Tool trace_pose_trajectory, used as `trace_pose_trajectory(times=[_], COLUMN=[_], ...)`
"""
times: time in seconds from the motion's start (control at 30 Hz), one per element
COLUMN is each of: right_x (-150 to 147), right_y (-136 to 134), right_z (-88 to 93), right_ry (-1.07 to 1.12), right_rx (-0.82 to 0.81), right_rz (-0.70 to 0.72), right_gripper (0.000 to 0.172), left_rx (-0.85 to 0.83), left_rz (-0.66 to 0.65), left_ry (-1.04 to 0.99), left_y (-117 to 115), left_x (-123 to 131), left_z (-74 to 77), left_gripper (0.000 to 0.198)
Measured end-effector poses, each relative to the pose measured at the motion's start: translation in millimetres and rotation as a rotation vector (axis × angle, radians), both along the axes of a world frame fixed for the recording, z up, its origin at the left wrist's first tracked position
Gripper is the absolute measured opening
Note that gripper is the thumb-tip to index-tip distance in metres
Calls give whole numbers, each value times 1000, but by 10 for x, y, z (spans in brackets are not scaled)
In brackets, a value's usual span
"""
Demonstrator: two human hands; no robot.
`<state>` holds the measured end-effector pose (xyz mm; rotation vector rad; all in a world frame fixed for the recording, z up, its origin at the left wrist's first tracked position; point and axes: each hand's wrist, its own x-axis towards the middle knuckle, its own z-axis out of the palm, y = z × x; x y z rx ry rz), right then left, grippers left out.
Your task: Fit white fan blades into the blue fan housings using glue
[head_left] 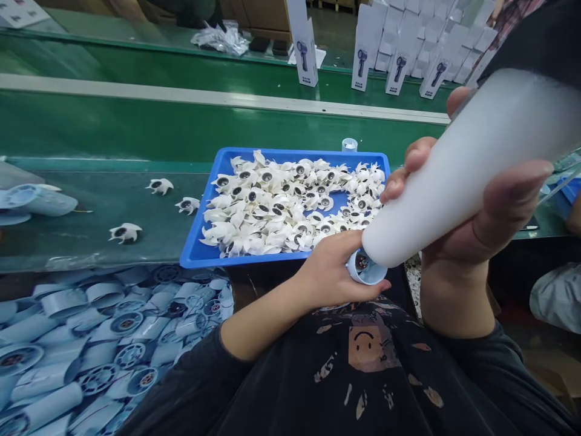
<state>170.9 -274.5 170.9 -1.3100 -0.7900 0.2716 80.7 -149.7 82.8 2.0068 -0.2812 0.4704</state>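
My left hand (329, 269) is closed around a light-blue round fan housing (368, 277), held in front of my shirt with its open end up. A small metal shaft and dark parts show inside it. My right hand (472, 224) grips a thick white rounded cylinder (458, 157), which slants down from the upper right and has a dark upper end. Its blunt lower tip is over the housing's rim; whether they touch I cannot tell. Just beyond my hands lies a blue tray (190, 251) heaped with white fan blades (267, 212).
Loose blades (124, 232) lie on the green bench (91, 236) left of the tray. Many light-blue housings (127, 324) fill the lower left. Behind the tray stands a small light-blue cup-shaped part (349, 145). White printed boxes (399, 66) line the far side.
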Motion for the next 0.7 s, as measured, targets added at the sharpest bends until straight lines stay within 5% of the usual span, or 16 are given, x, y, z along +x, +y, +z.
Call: trace_pose_trajectory(times=[0.5, 0.7], right_x=[102, 110], right_y=[19, 12], right_z=[-78, -52], right_ry=[59, 36], right_rx=[129, -76], right_rz=[33, -20], right_gripper=[51, 67], left_rx=[2, 5], left_rz=[2, -11], left_ry=[57, 84], left_y=[3, -16], left_x=[36, 41], left_z=[-40, -33], left_gripper=[27, 28])
